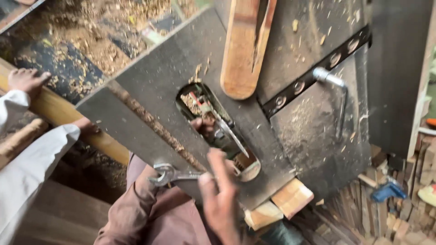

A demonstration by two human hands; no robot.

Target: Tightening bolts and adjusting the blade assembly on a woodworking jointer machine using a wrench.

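Right hand (220, 199) clamped on steel spanner (169, 174); left hand (204, 126) inside oval slot beside saw blade (231, 138), its grip hidden. Dusty grey metal table (150, 90); wooden push stick (245, 50); bent crank handle (338, 97); wood blocks (284, 204).

One wrench (170, 174), one saw blade (231, 136), one crank handle (336, 88) and two wooden blocks (279, 206) are showing around the surface (150, 86)
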